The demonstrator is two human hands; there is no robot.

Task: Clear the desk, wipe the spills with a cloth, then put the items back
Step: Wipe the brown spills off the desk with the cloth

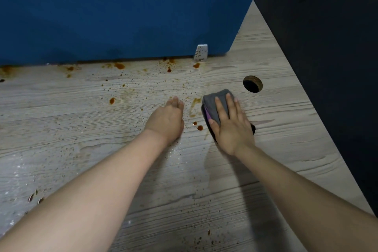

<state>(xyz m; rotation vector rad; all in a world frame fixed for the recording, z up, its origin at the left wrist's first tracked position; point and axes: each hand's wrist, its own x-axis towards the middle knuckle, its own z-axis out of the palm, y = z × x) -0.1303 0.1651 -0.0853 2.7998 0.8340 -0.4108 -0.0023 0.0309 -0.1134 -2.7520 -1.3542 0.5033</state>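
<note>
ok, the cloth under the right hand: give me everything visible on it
The cloth is grey, soft-looking fabric, folded into a thick pad, with a purple strip showing at its left edge and a darker layer at the bottom. It lies flat on the wooden desk, just below and left of the round cable hole. The right hand presses on it with straight, spread fingers, covering its near half. Brown spill marks sit just to its left. The left hand is clear of it.
</note>
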